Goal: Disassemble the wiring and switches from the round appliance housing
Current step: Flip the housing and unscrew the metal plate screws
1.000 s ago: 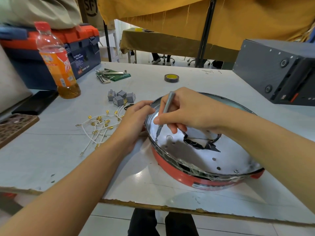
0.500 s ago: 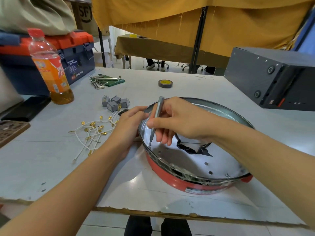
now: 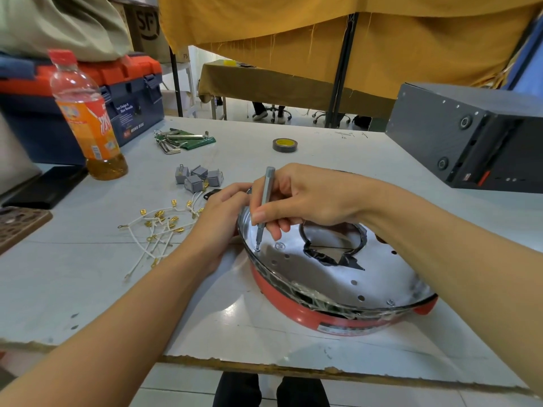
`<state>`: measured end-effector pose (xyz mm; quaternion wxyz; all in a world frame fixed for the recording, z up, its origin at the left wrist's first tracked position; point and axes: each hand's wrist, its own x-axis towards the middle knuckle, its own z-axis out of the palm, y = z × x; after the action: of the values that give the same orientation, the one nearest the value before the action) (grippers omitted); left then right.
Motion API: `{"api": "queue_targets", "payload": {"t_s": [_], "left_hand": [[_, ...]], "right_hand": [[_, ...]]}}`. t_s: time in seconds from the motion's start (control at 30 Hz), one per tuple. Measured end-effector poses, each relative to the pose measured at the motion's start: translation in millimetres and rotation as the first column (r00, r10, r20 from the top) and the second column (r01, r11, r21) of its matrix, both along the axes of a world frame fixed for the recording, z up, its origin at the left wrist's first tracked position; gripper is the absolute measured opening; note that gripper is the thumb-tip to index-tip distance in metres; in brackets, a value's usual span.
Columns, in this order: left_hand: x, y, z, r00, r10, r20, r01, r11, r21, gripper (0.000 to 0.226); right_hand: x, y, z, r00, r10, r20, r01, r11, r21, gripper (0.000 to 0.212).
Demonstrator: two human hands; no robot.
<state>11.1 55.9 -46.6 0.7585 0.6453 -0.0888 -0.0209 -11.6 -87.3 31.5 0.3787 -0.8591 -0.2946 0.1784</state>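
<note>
While your left hand [image 3: 223,221] curls over the left rim of the round housing [image 3: 338,292], gripping it, your right hand [image 3: 305,198] pinches a slim grey screwdriver [image 3: 264,204] nearly upright, its tip on a screw inside the housing's left edge. Left of the housing lie loose white wires [image 3: 158,230] with gold terminals; just behind them, near the housing's far-left rim, sit grey switches [image 3: 197,176].
</note>
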Motion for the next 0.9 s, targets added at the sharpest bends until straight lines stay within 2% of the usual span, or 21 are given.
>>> {"api": "queue_targets", "payload": {"t_s": [0.23, 0.43, 0.53, 0.7, 0.83, 0.9], "left_hand": [[1.5, 1.1, -0.7, 0.999, 0.025, 0.030, -0.027, 0.997, 0.067, 0.025], [0.1, 0.1, -0.6, 1.000, -0.009, 0.000, 0.009, 1.000, -0.004, 0.023], [-0.3, -0.8, -0.6, 1.000, -0.002, -0.020, 0.001, 0.999, -0.045, 0.021], [0.6, 0.5, -3.9, 1.000, 0.013, 0.011, -0.013, 1.000, -0.006, 0.016], [0.8, -1.2, -5.1, 0.998, -0.007, 0.069, 0.004, 0.999, 0.040, 0.037], [0.3, -1.5, -3.9, 0.999, -0.023, 0.040, 0.023, 1.000, 0.011, 0.029]], "right_hand": [[4.1, 5.2, 7.4, 0.999, 0.019, 0.050, -0.015, 0.996, -0.084, 0.013], [4.9, 9.8, 20.3, 0.993, -0.016, 0.118, 0.039, 0.981, -0.191, 0.005], [6.1, 12.6, 25.7, 0.989, -0.047, 0.141, 0.082, 0.964, -0.254, 0.013], [2.0, 24.5, 30.6, 0.987, -0.017, 0.160, 0.074, 0.931, -0.359, 0.023], [-0.4, 28.7, 26.4, 0.977, -0.063, 0.204, 0.132, 0.929, -0.344, 0.035], [-2.1, 28.6, 21.1, 0.975, -0.115, 0.189, 0.161, 0.954, -0.253, 0.034]]}}
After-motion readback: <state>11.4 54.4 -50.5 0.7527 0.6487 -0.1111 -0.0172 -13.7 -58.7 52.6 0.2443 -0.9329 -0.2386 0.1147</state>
